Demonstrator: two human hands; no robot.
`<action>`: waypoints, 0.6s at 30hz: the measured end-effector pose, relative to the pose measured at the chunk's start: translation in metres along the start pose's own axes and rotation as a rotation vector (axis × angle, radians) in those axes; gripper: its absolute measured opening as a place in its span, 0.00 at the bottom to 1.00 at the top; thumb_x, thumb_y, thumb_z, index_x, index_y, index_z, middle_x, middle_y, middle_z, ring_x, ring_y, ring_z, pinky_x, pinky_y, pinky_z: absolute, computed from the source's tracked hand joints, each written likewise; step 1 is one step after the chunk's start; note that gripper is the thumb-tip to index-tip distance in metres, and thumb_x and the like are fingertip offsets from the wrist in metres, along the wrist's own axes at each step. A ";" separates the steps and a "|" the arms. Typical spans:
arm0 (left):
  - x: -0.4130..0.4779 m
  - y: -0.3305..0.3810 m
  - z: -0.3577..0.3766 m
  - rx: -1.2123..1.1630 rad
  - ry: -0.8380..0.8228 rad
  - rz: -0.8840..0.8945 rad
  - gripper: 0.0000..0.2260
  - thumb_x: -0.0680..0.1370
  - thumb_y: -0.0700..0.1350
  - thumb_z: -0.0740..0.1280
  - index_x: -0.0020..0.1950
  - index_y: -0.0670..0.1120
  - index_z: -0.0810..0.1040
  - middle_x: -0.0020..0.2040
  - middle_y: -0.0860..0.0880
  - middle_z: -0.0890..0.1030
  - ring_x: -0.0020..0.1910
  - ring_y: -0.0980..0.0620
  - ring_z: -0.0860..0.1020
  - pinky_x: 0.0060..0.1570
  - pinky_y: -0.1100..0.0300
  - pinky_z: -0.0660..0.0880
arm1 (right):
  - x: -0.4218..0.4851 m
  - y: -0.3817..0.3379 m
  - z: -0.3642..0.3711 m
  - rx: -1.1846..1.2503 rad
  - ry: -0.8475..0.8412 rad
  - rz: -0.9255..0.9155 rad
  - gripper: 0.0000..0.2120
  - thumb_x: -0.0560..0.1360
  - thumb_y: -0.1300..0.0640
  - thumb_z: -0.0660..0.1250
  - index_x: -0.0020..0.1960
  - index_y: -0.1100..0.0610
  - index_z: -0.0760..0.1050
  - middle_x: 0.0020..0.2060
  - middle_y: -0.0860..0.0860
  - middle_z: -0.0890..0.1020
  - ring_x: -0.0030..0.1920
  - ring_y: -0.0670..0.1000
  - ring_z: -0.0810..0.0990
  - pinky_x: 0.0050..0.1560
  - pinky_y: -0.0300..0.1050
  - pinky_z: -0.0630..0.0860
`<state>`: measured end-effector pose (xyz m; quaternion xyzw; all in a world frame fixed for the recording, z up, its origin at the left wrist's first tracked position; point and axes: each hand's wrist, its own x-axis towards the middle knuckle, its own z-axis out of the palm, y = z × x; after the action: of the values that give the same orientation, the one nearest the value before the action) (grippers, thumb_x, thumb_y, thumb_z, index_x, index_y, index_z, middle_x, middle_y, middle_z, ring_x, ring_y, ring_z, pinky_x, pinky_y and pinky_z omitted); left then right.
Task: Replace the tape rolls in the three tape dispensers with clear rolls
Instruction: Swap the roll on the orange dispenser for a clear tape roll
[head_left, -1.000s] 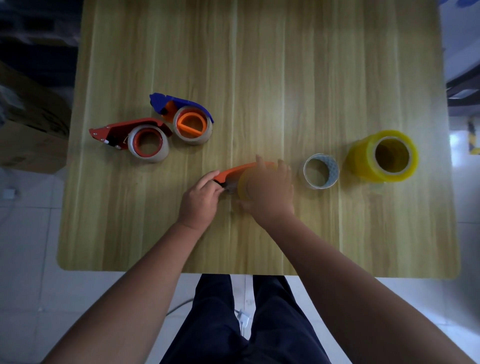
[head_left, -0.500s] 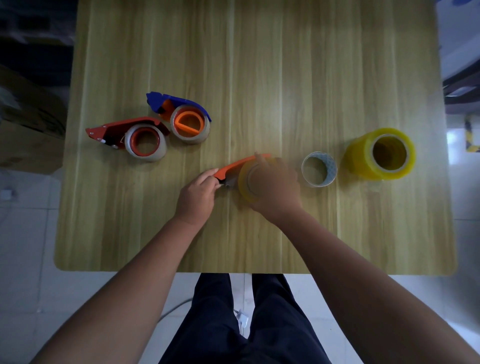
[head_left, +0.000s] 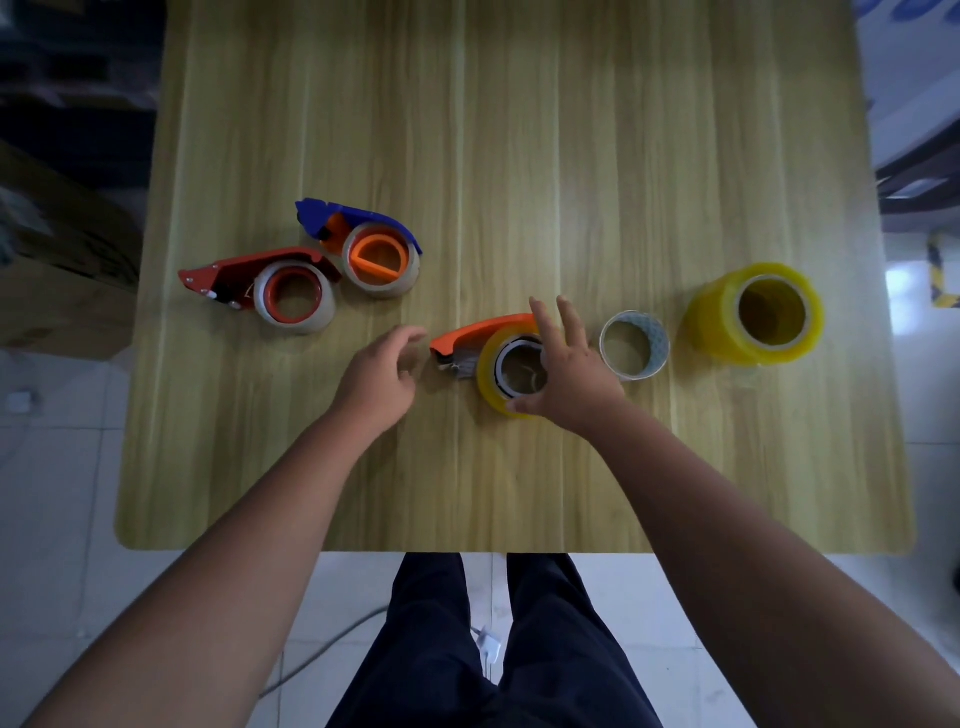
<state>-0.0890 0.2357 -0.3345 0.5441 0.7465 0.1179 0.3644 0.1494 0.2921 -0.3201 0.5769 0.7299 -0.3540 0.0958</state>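
An orange tape dispenser (head_left: 480, 328) lies on the wooden table (head_left: 519, 156) with a yellow tape roll (head_left: 491, 376) seated in it. My right hand (head_left: 563, 371) rests over that roll's right side, fingers spread, thumb at its near edge. My left hand (head_left: 382, 371) hovers just left of the dispenser's nose with its fingers apart, touching nothing. A red dispenser (head_left: 249, 273) and a blue dispenser (head_left: 353, 218) lie at the left, each holding a pale roll. A small clear roll (head_left: 657, 338) stands right of my right hand.
A large yellow tape roll (head_left: 711, 317) stands at the table's right side. A cardboard box (head_left: 57, 270) sits on the floor left of the table. My legs are below the near table edge.
My left hand has let go of the orange dispenser's nose and drawn back to the left. My right hand has opened, and its fingers have lifted off the yellow roll.
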 end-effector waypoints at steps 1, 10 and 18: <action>0.003 0.005 0.000 -0.082 -0.040 0.006 0.25 0.76 0.36 0.64 0.70 0.55 0.68 0.67 0.53 0.75 0.66 0.53 0.73 0.60 0.54 0.75 | 0.003 0.000 -0.003 0.005 -0.014 -0.008 0.63 0.63 0.44 0.81 0.78 0.41 0.35 0.79 0.47 0.38 0.70 0.59 0.70 0.61 0.57 0.76; 0.026 0.022 -0.002 -0.141 -0.205 0.028 0.14 0.82 0.47 0.59 0.68 0.57 0.73 0.65 0.53 0.76 0.63 0.52 0.73 0.57 0.56 0.72 | 0.008 0.004 -0.006 0.075 -0.002 -0.039 0.53 0.64 0.52 0.82 0.79 0.50 0.52 0.77 0.47 0.58 0.67 0.59 0.72 0.62 0.55 0.75; 0.021 0.019 0.000 -0.156 -0.168 0.012 0.17 0.83 0.50 0.56 0.72 0.54 0.69 0.69 0.53 0.74 0.68 0.52 0.71 0.60 0.58 0.69 | -0.006 0.005 -0.001 -0.112 0.015 -0.113 0.56 0.66 0.37 0.76 0.79 0.44 0.42 0.80 0.48 0.45 0.78 0.61 0.51 0.73 0.64 0.61</action>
<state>-0.0783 0.2618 -0.3321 0.5263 0.6988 0.1319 0.4661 0.1560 0.2882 -0.3179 0.5311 0.7806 -0.3131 0.1025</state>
